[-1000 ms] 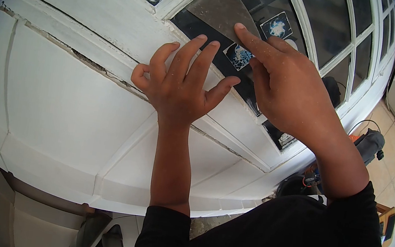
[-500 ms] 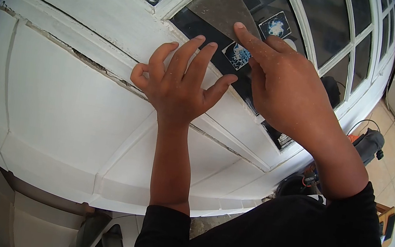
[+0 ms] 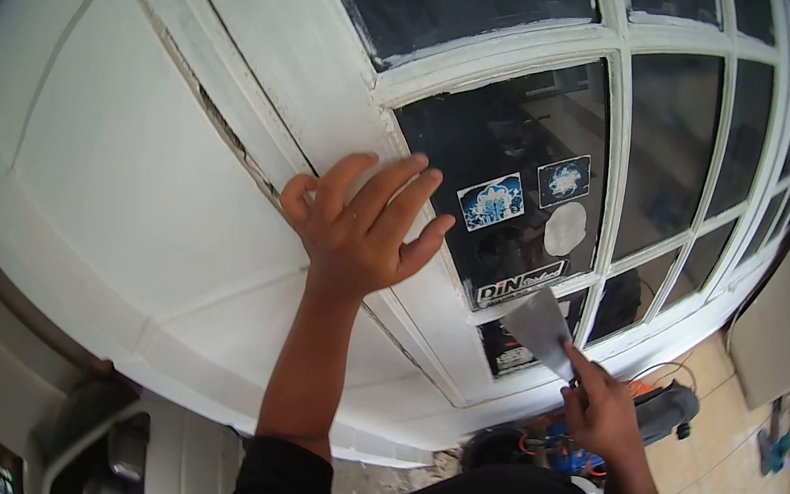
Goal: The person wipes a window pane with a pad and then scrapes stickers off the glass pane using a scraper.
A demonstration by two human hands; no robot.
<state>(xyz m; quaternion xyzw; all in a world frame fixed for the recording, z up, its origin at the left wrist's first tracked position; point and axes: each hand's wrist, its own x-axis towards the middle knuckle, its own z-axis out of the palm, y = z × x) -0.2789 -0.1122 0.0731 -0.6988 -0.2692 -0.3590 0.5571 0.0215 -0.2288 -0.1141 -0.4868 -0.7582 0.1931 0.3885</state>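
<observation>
My left hand (image 3: 363, 222) rests with spread, slightly bent fingers on the white frame (image 3: 426, 312), beside a dark glass pane (image 3: 451, 139). Nothing is held in it. Lower right, my right hand (image 3: 602, 413) grips a wide-bladed scraper (image 3: 543, 331), its index finger along the metal blade; the handle is hidden in the palm. The blade is in front of the pane's lower edge. On the glass are two blue-and-white stickers (image 3: 490, 202) (image 3: 564, 182), a round whitish patch (image 3: 565, 229) and a lettered sticker (image 3: 519, 283).
More framed panes (image 3: 669, 154) continue to the right. A grey and orange tool (image 3: 670, 412) lies on the tiled floor (image 3: 718, 464), near a leaning pale panel (image 3: 788, 323). Part of a vehicle (image 3: 125, 447) shows at lower left. A crack (image 3: 208, 105) runs along the white surface.
The view has turned and shifted. My right hand has moved down and away from the pane's upper part with the scraper, uncovering the stickers. My left hand stays spread at the frame.
</observation>
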